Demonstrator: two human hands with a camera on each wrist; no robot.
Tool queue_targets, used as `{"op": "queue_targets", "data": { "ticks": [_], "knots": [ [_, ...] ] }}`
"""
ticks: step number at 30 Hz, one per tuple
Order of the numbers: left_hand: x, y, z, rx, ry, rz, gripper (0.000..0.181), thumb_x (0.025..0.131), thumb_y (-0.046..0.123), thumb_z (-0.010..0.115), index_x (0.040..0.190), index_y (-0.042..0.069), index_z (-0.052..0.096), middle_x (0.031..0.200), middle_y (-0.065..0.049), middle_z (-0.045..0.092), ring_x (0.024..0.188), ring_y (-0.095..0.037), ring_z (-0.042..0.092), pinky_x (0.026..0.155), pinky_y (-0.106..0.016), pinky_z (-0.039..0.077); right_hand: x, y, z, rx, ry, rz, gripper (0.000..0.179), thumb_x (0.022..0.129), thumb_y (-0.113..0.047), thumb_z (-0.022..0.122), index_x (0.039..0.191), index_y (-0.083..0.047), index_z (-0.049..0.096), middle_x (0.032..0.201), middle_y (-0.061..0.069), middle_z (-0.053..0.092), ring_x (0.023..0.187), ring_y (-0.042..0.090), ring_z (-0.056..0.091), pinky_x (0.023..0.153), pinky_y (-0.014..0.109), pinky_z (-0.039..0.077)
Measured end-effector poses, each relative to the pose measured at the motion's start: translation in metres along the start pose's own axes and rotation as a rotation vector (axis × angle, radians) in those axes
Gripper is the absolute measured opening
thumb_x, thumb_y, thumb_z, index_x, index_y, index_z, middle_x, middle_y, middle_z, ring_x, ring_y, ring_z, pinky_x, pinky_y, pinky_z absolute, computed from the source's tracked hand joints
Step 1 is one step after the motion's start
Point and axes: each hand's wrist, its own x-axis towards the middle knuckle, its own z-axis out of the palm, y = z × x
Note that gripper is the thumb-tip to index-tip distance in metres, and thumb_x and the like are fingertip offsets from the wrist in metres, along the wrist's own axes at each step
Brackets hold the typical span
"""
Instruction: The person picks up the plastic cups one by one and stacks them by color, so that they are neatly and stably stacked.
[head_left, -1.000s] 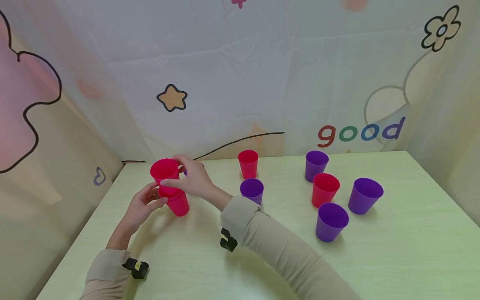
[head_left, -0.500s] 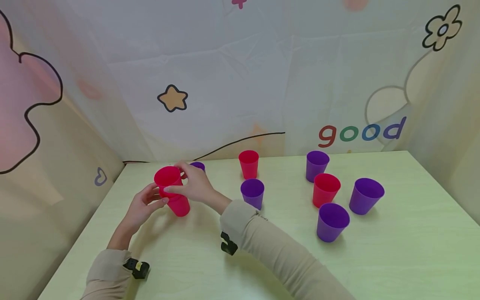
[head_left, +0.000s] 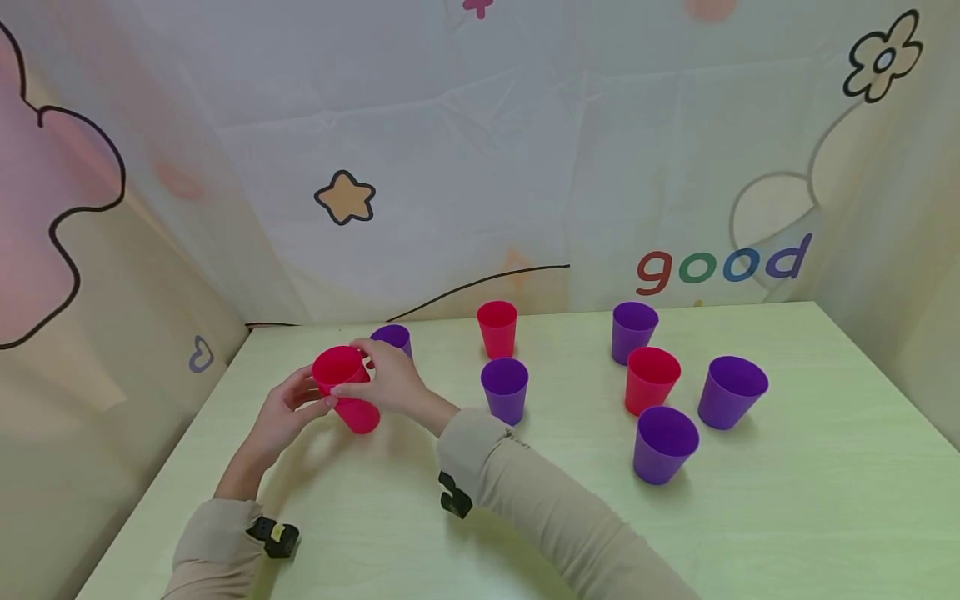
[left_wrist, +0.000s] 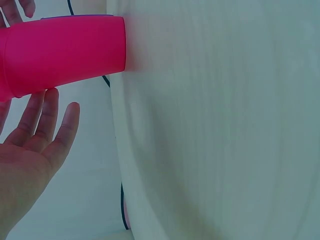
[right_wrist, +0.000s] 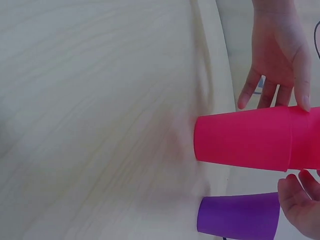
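Two bright pinkish-red plastic cups stand at the left of the table, one nested in the other. The lower cup [head_left: 360, 417] rests upright on the tabletop, and the upper cup [head_left: 337, 367] sits inside its rim. My left hand [head_left: 276, 425] holds the stack from the left near the lower cup's rim, thumb in front. From the right, my right hand [head_left: 396, 379] grips the upper cup between thumb and fingers. In the right wrist view, the lower cup's rim [right_wrist: 290, 140] overlaps the upper cup. A purple cup [head_left: 392, 335] behind is partly hidden by my right hand.
A red cup [head_left: 497, 327] and a purple cup [head_left: 505, 390] stand mid-table. Further right, purple cups [head_left: 633, 333] [head_left: 731, 392] [head_left: 664, 446] surround another red cup [head_left: 652, 382]. A printed curtain [head_left: 465, 208] hangs along the table's back edge.
My right hand has lowered the upper red cup into the lower one, so the stack is shorter. More of the purple cup behind shows. My left hand has stayed almost still.
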Motion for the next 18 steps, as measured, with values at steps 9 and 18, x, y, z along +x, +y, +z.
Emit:
{"op": "queue_targets", "data": {
  "ticks": [9, 18],
  "knots": [
    [0.001, -0.002, 0.0, 0.02, 0.003, 0.01, 0.057, 0.087, 0.016, 0.061, 0.136, 0.002, 0.035, 0.126, -0.023, 0.045, 0.109, -0.034, 0.045, 0.076, -0.022, 0.048, -0.003, 0.005, 0.005, 0.013, -0.014, 0.028, 0.071, 0.074, -0.031, 0.075, 0.133, -0.01, 0.043, 0.117, 0.002, 0.055, 0.105, 0.02, 0.052, 0.07, 0.019, 0.048],
    [0.001, -0.003, 0.0, 0.023, -0.002, 0.018, 0.058, 0.087, 0.019, 0.062, 0.136, 0.004, 0.035, 0.128, -0.022, 0.045, 0.109, -0.034, 0.046, 0.077, -0.023, 0.048, -0.02, 0.004, -0.007, 0.025, -0.039, 0.052, 0.075, 0.074, -0.027, 0.075, 0.137, -0.009, 0.038, 0.125, 0.008, 0.051, 0.11, 0.024, 0.052, 0.079, 0.027, 0.048]
  ]
}}
